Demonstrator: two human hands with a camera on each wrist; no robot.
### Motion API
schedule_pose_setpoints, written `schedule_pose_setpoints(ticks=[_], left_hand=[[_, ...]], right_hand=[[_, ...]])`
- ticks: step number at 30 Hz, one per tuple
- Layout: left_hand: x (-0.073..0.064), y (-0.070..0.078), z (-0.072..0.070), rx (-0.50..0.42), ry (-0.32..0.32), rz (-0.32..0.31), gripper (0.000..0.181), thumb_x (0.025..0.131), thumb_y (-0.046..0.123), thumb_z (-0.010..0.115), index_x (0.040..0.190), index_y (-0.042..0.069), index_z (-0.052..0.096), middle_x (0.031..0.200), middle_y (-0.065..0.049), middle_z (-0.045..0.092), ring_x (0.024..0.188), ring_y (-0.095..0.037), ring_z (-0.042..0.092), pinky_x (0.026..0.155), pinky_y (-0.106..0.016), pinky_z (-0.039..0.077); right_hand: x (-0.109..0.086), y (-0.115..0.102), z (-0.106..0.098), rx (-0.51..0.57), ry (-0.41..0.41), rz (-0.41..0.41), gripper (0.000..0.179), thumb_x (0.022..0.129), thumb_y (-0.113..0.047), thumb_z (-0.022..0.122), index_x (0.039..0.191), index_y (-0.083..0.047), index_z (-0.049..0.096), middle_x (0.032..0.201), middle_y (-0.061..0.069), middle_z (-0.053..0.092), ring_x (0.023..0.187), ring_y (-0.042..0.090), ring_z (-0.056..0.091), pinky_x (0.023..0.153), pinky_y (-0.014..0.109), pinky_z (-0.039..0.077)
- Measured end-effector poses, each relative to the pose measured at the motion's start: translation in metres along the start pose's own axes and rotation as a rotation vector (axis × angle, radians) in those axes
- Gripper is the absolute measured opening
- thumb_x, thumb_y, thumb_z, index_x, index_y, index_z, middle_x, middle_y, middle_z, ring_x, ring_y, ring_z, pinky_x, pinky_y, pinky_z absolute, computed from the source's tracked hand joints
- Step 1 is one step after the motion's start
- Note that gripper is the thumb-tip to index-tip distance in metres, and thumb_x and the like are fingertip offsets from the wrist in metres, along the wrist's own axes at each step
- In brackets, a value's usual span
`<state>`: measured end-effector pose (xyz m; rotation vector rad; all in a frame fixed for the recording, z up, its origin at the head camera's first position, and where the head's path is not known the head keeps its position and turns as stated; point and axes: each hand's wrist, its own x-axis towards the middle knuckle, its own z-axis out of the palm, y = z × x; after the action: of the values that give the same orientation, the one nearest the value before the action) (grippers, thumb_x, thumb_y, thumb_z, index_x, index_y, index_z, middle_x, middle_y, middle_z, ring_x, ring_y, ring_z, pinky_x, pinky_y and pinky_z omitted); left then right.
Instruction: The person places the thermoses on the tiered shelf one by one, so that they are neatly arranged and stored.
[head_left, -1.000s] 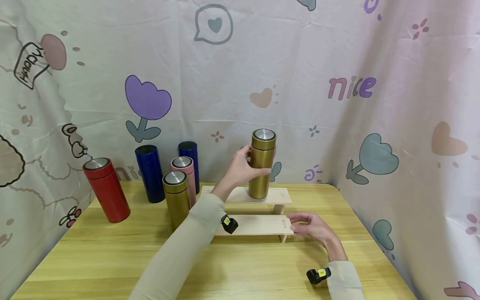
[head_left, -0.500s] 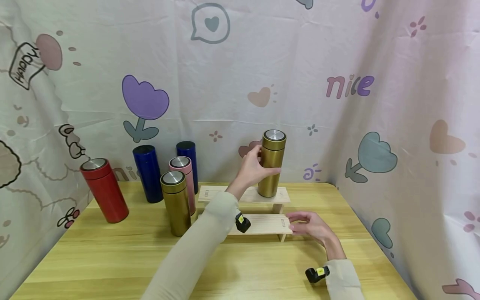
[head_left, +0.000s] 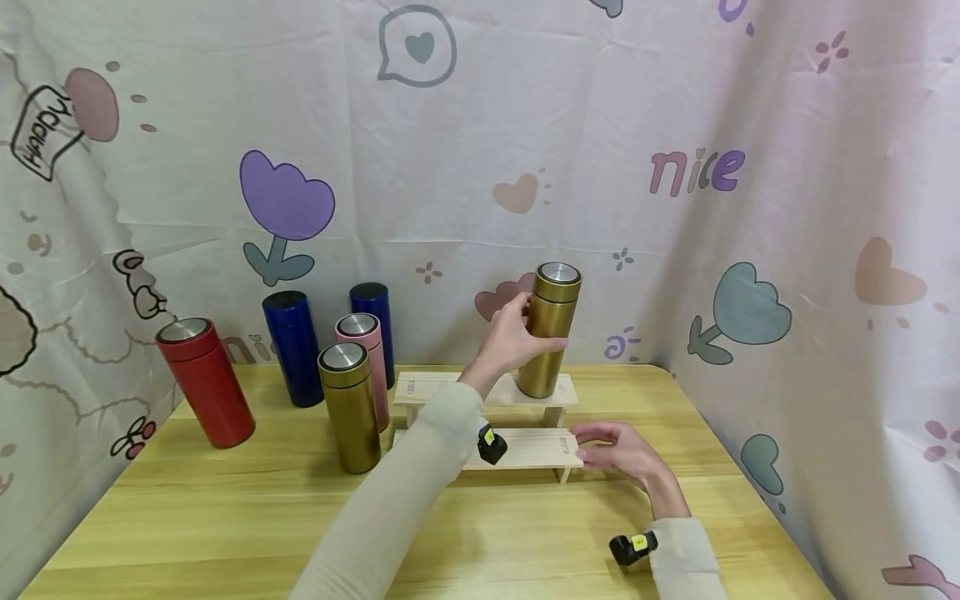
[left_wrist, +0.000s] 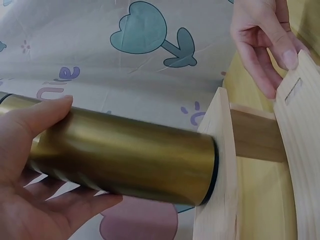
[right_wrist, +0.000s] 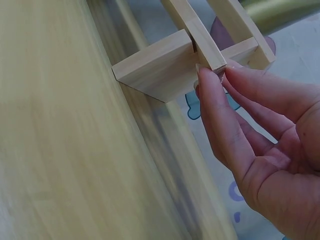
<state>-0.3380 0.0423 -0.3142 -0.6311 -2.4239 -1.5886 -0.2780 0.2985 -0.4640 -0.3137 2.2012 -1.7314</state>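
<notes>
Left hand (head_left: 512, 340) has fingers clamped round the gold cylindrical metal flask (head_left: 552, 321); probably stiff, slick, kinda hefty, so grab mid-body. Right hand (head_left: 624, 452) pinches the pale wooden two-tier stand (head_left: 534, 449).

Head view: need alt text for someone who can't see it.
A person's left hand grips a gold bottle at the upper right of a two-tier wooden stand; the right hand pinches its lower board. To the left, a red bottle, two blue bottles, a pink bottle and another gold bottle stand on the table.
</notes>
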Motion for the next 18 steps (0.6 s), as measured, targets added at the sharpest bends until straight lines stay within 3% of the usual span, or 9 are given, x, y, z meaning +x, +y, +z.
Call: schedule_pose_setpoints(ticks=[6,18], left_hand=[[-0.0003,0.0001,0.0004,0.081,-0.011,0.009,0.076,0.079,0.033,0.09,0.141,0.01,0.051,0.134,-0.009,0.066,0.121,-0.027,0.067,0.1,-0.044,0.058],[0.0,-0.0056,0.0024,0.064,-0.005,0.038,0.076,0.081,0.033,0.089,0.142,0.012,0.05,0.136,-0.01,0.065,0.125,-0.028,0.066,0.101,-0.043,0.058]], right_hand=[[-0.0027,-0.0024,0.0031,0.004,0.003,-0.003,0.059,0.093,-0.004,0.073,0.144,0.014,0.048,0.136,0.033,0.058,0.101,0.021,0.073,0.091,0.038,0.063],[-0.0051,0.0056,0.005,0.032,0.003,-0.038,0.058,0.096,-0.004,0.069,0.146,0.013,0.046,0.131,0.022,0.063,0.102,0.015,0.072,0.092,0.033,0.063]])
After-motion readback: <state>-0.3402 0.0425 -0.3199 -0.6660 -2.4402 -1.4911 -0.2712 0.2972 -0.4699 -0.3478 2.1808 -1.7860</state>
